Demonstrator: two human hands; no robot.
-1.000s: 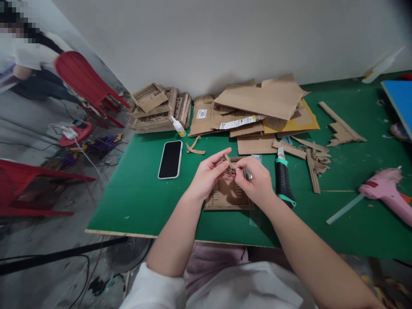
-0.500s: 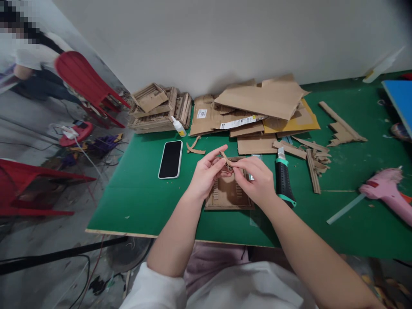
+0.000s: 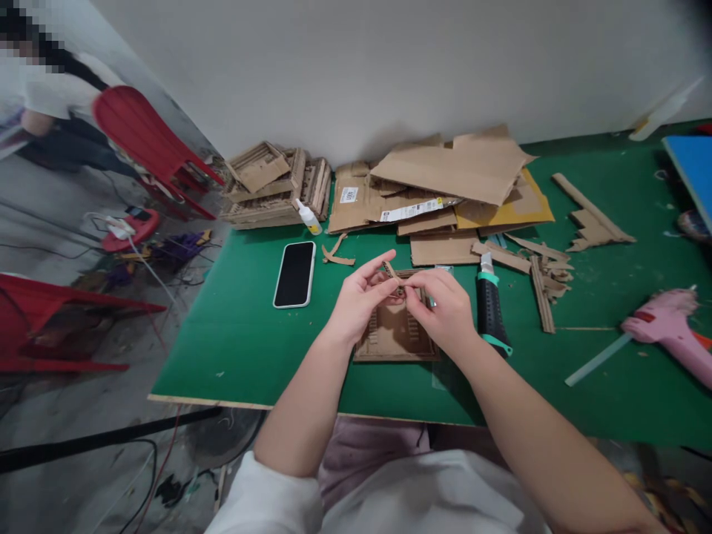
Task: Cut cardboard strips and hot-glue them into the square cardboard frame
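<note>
A small cardboard strip point(image 3: 391, 270) is pinched between both hands over a shallow cardboard tray point(image 3: 396, 356). My left hand point(image 3: 360, 300) grips it from the left, index finger stretched past it. Thumb and fingertips of my right hand point(image 3: 443, 305) close on its right end. The tray lies on the green table with corrugated strips inside; its far part is partly hidden by my hands. Right of the tray lies a utility knife point(image 3: 491, 315) with a black and green handle.
On the green table point(image 3: 233, 334) are a phone point(image 3: 294, 274), a glue bottle point(image 3: 308, 218), stacked cardboard frames point(image 3: 272, 185), cardboard sheets point(image 3: 450, 167), scraps point(image 3: 541, 293) and a pink glue gun point(image 3: 667, 326). A person point(image 3: 61, 111) is by a red chair point(image 3: 142, 133).
The cardboard strip has tilted more upright between my fingers, and my fingertips have shifted slightly. Both hands keep their grip.
</note>
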